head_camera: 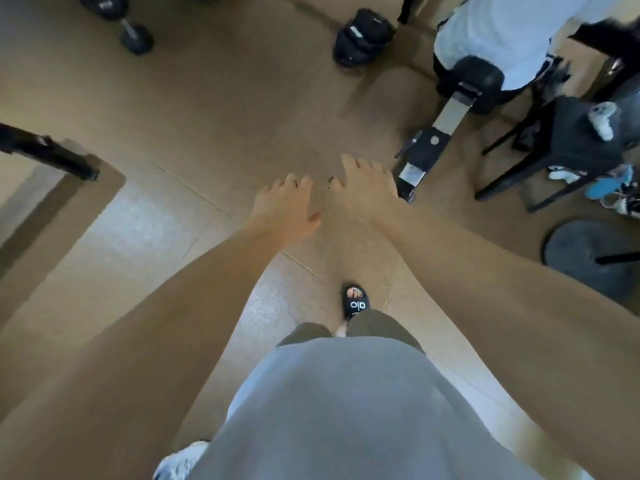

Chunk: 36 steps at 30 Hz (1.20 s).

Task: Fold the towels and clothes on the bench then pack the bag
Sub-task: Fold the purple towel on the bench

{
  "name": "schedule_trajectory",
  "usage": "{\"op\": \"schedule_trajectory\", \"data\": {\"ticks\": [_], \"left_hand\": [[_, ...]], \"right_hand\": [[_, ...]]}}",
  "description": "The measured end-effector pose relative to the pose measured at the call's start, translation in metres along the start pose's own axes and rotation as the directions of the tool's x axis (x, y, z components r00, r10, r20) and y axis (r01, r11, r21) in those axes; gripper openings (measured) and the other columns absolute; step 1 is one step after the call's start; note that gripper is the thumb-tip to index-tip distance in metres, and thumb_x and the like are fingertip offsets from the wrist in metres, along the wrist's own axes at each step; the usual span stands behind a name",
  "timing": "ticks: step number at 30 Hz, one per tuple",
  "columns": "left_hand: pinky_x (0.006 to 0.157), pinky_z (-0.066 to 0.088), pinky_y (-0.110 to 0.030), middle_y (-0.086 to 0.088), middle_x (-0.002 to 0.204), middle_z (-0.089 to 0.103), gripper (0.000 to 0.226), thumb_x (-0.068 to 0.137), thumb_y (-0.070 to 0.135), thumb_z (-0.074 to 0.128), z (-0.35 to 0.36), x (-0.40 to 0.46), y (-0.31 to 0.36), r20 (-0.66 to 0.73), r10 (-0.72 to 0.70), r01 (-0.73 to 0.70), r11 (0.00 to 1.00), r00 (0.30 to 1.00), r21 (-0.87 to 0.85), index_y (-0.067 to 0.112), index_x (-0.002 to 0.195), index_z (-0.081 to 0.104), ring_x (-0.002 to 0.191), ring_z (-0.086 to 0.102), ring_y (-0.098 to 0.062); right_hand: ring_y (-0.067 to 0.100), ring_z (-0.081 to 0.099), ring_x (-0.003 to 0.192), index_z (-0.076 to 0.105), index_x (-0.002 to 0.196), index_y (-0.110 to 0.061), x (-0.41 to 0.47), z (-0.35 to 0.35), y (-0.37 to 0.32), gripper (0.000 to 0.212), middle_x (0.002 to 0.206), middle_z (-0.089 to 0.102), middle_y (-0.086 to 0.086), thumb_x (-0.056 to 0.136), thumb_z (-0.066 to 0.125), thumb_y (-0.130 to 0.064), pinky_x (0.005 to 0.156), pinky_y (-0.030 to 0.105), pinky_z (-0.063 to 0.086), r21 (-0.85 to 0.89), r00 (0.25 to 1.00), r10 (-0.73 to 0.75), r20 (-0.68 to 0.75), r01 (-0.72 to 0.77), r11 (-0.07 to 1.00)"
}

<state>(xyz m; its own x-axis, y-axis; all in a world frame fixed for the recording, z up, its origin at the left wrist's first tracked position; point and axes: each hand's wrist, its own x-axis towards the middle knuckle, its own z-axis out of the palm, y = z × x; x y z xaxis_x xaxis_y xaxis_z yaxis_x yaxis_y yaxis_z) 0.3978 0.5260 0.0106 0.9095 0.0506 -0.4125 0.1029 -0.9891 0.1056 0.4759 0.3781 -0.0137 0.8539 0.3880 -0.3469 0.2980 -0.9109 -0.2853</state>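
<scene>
Both hands, left hand (285, 206) and right hand (367, 188), hold nothing, fingers loosely apart above the floor (207, 116).

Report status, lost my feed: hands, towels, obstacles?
Left hand, right hand open, holding nothing. White towel on bench far right, unfolded. Floor between.

single head-worn wide-angle cam, looking pretty much straight down over the person's torso at the floor (207, 109), both outstretched arms close in frame, gym bench (446, 119) off at upper right
</scene>
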Motion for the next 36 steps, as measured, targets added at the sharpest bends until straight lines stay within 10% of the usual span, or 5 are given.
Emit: {"op": "schedule_trajectory", "data": {"ticks": [14, 36], "left_hand": [[0.1, 0.046, -0.045, -0.011, 0.141, 0.049, 0.066, 0.093, 0.052, 0.056, -0.063, 0.055, -0.209, -0.163, -0.337, 0.313, 0.937, 0.927, -0.154, 0.017, 0.146, 0.035, 0.124, 0.054, -0.032], [0.102, 0.045, -0.043, -0.011, 0.145, 0.046, 0.073, 0.096, 0.055, 0.051, -0.229, 0.285, -0.612, -0.193, -0.292, 0.282, 0.956, 0.937, -0.082, 0.016, 0.153, 0.027, 0.125, 0.053, -0.031]], "right_hand": [[0.035, 0.038, 0.137, 0.026, 0.155, -0.018, 0.196, -0.042, -0.205, 0.062, 0.151, 0.044, 0.012, 0.102, 0.03, -0.05, 0.111, 0.048, 0.03, -0.187, 0.934, -0.354, 0.042, 0.355, 0.916], [0.033, 0.038, 0.139, 0.023, 0.157, -0.019, 0.584, -0.102, -0.543, 0.062, 0.153, 0.043, 0.01, 0.104, 0.028, -0.05, 0.113, 0.047, 0.029, -0.205, 0.92, -0.391, 0.009, 0.385, 0.9]]}}
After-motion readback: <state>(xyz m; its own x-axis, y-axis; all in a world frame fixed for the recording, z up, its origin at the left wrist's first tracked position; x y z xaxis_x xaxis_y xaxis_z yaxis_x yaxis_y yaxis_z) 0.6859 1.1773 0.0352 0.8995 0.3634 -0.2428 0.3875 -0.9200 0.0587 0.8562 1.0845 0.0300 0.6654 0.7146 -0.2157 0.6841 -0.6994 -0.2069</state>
